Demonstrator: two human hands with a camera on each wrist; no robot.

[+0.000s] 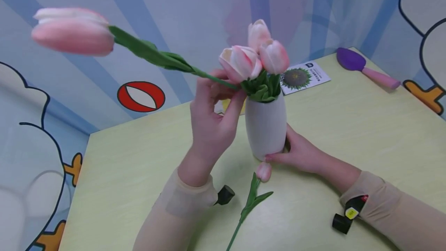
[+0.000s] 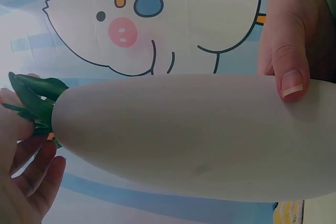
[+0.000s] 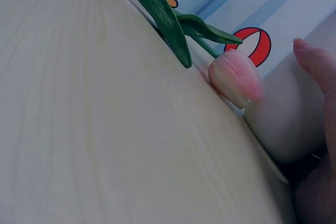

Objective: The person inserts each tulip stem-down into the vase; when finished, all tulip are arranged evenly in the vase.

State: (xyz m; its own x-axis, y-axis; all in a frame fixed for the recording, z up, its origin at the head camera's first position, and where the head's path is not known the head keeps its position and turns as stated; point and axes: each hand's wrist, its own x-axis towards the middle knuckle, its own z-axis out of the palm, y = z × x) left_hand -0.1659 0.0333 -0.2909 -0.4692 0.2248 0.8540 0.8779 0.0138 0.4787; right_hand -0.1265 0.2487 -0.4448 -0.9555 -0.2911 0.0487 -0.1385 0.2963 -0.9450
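A white vase (image 1: 265,127) stands upright on the table with several pink tulips (image 1: 273,56) bunched in its mouth. My left hand (image 1: 216,115) pinches the stem of another tulip (image 1: 74,32) beside the vase's rim; its bloom points out to the upper left. Around the base of the vase curls my right hand (image 1: 303,148), its thumb (image 2: 291,80) pressed on the white side in the left wrist view. One more tulip (image 1: 263,172) lies on the table just in front of the vase, near the right thumb. The right wrist view shows that lying tulip's bloom (image 3: 236,74) close to the vase (image 3: 286,114).
Behind the vase lies a card with a round green plant picture (image 1: 296,77). A purple and pink toy shovel (image 1: 366,67) rests at the table's back right. Patterned blue-and-white panels (image 1: 167,7) rise behind the pale table (image 1: 129,173). A yellow item (image 1: 240,107) is partly hidden behind the left hand.
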